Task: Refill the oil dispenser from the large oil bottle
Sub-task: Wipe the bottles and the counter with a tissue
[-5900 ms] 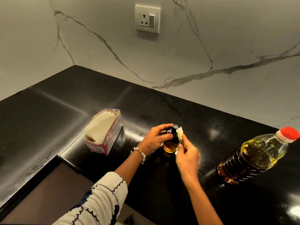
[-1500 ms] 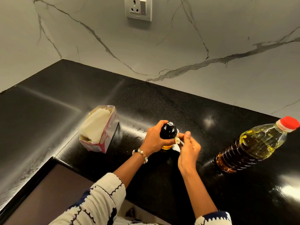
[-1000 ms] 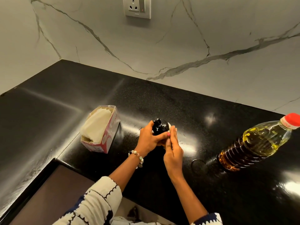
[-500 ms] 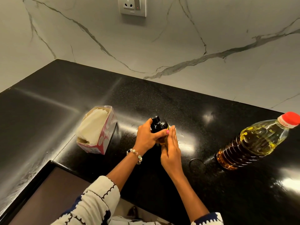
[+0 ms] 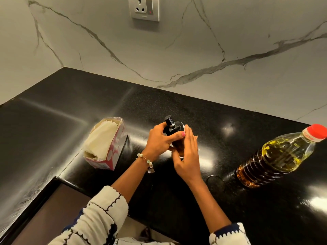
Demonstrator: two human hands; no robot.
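Both hands meet at the middle of what I see, over the glossy black speckled stone surface (image 5: 177, 103). My left hand (image 5: 159, 141) grasps the small dark oil dispenser with its black pump top (image 5: 172, 129), fingers curled round the body and a pink-nailed thumb across the front. My right hand (image 5: 187, 156) lies flat against the dispenser's right side, fingers straight and together; a sliver of white, perhaps a tissue, peeks out behind them, but I cannot tell what it is.

I judge the step in hand to be handling or wiping the dispenser's outside. Whether it has been filled, I cannot tell, since its dark body hides the level. The large clear plastic oil bottle with a red screw cap (image 5: 276, 156) stands well to the right, capped and about half full of golden oil, its lower half ribbed and darker in the shade. If the refill is yet to come, the next move calls for twisting off the pump top, uncapping the large bottle and pouring slowly into a narrow neck.

The dispenser looks smooth and slick, so it needs a firm grip. The plastic bottle would likely flex when squeezed. A faint ring mark (image 5: 215, 181) shows on the surface between the hands and the bottle. To the left sits a pink-and-white open carton of soft white paper napkins (image 5: 104, 144). Behind, the grey-veined white marble wall (image 5: 230, 41) carries a metal-framed socket (image 5: 144, 8).
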